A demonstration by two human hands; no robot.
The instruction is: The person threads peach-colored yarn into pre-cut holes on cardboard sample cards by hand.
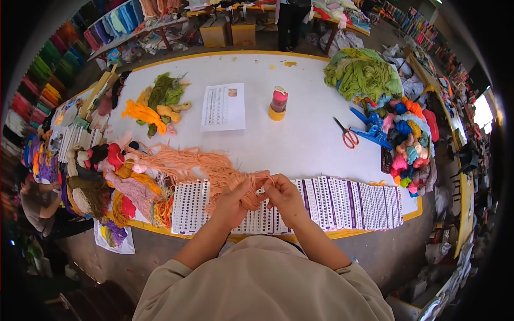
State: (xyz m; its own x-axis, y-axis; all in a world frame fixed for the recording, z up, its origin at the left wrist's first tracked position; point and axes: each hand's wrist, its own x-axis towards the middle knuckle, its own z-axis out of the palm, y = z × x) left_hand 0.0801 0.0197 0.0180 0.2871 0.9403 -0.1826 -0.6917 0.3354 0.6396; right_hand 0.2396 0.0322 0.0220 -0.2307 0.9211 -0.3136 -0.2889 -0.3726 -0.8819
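Peach yarn (214,170) stretches across the table from the left and bunches up between my two hands. My left hand (233,202) is closed around the bunched end of it. Close beside it, my right hand (285,198) pinches the yarn at the bundle's right side, with fingertips near those of the left. Under and around my hands lies a long row of white and purple cards with holes (342,203), along the near edge of the table.
A printed sheet (223,107), a pink and yellow cone (278,102), red-handled scissors (349,138) and a blue tool (369,127) lie on the white table (292,150). Yarn heaps (364,75) stand right and left (126,182). A co-worker (40,200) is at far left.
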